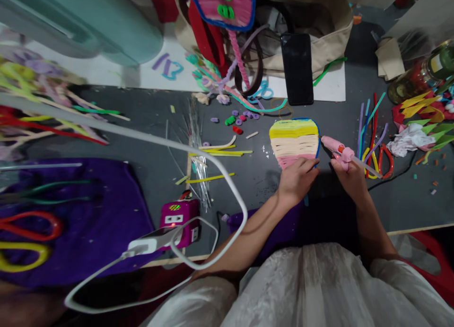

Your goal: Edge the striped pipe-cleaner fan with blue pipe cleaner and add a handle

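A striped panel [294, 140] made of pipe cleaners, in yellow, cream and pink with a blue edging, lies in front of me on the grey table. My left hand [298, 178] is closed on its lower right edge, fingertips pressed to the blue border; the panel's bottom is hidden under the hand. A pink hot glue gun [336, 150] is in my right hand [351, 178], its nozzle pointing left, close to the panel's blue edge. From the gun's rear a clear glue stick [371, 168] sticks out.
Scissors [386, 161] and loose pipe cleaners lie to the right. A black phone [297, 69] leans against a beige bag [333, 38] behind. Small coloured coils [232, 120] and thin wires [198, 152] lie left. A white cable [227, 168] crosses the view beside a purple power adapter [179, 213].
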### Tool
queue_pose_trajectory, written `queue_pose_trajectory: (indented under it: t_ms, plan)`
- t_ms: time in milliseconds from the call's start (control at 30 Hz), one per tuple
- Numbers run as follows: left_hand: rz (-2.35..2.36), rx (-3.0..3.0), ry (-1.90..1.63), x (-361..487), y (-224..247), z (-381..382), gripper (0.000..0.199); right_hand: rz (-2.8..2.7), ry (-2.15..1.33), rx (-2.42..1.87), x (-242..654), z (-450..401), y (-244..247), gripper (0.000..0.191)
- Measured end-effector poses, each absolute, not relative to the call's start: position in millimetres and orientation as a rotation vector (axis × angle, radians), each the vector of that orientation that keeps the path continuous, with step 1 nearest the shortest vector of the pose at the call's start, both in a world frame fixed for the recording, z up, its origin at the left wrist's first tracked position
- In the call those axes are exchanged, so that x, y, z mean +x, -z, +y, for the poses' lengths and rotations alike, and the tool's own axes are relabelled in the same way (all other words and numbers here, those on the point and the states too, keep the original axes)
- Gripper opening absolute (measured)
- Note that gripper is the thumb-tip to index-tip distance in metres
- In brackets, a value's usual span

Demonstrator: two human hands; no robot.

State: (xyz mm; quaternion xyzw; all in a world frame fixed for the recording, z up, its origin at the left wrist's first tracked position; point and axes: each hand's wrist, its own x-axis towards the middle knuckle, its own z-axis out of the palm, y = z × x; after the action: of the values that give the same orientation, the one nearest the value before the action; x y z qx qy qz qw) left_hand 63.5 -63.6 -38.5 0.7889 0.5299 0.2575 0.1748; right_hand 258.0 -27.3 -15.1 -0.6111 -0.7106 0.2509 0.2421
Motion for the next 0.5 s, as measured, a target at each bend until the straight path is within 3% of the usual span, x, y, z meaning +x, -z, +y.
queue_pose_trajectory:
  t_ms: [500]
  plan:
    - [1.492,2.277,-0.798,63.7,39.7,-63.0,0.018,-1.979,-0.662,-1.640,259.5,-28.6,12.6,0.041]
